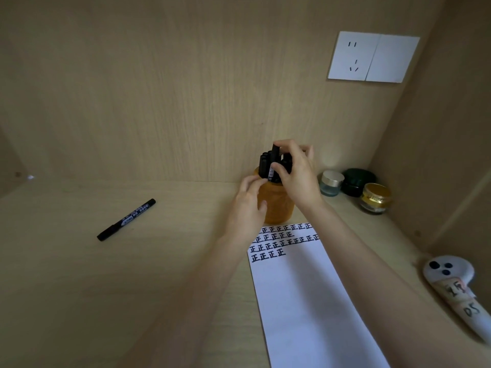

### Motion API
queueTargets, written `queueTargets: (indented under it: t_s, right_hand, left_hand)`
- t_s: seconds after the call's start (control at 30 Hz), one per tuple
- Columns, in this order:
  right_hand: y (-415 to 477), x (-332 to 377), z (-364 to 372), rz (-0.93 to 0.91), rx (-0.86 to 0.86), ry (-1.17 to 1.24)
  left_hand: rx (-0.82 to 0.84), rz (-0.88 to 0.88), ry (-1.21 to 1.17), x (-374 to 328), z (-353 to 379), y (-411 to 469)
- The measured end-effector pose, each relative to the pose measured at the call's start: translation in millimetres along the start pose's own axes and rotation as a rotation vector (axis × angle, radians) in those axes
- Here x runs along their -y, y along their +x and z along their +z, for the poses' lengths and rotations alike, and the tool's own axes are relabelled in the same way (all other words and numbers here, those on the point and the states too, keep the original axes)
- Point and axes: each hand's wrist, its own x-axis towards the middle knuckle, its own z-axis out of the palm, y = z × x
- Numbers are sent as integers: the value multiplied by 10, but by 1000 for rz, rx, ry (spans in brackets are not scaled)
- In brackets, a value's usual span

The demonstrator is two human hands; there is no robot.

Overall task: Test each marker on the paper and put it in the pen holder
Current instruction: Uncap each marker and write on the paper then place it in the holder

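Orange pen holder noted upright on the wooden desk, near the back panel, just beyond the far end of the paper. The holder is gripped at its left side by the left hand, thumb laid on the front wall and fingers curled round towards the rim. A black marker is pinched between thumb and fingers of the right hand, directly above the holder's mouth; it is held upright, its cap end standing higher than the other markers already packed in the holder. How deep its lower end sits cannot be told, being hidden by the fingers and the other barrels. Four rows of black test marks are seen across the far end of the paper, the rest of the sheet left white. A loose marker, capped, is seen lying at a slant on the desk, well apart to the left of the holder. In the right rear corner three small jars are grouped: a glass jar with a silver lid, a dark green jar and a gold-lidded jar. A white wall socket is fixed on the back panel above them. A white handheld device with taped labels is seen lying at the desk's right edge.
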Motion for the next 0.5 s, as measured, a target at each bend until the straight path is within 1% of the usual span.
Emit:
queueTargets:
  t_s: [0.07,0.13,0.2,0.3,0.33,0.43,0.5]
  right_hand:
    - [-12,-24,-5,51,24,36]
    - [-22,-74,-18,52,23,20]
    - [-19,-100,-52,53,8,20]
    - [-5,-111,-100,34,14,-22]
    - [-3,-117,-106,35,21,-37]
    - [11,-128,-113,46,51,-26]
    - [20,-127,-122,48,55,-16]
  left_hand:
    - [-36,-31,1,-25,1,49]
    - [-101,-62,33,-64,-11,151]
    - [-177,-52,44,-117,-35,283]
    - [-255,-9,-44,-228,-107,490]
    - [-241,20,-76,-269,-131,553]
    - [-120,115,-88,-379,-165,682]
    - [-99,131,-81,-406,-158,709]
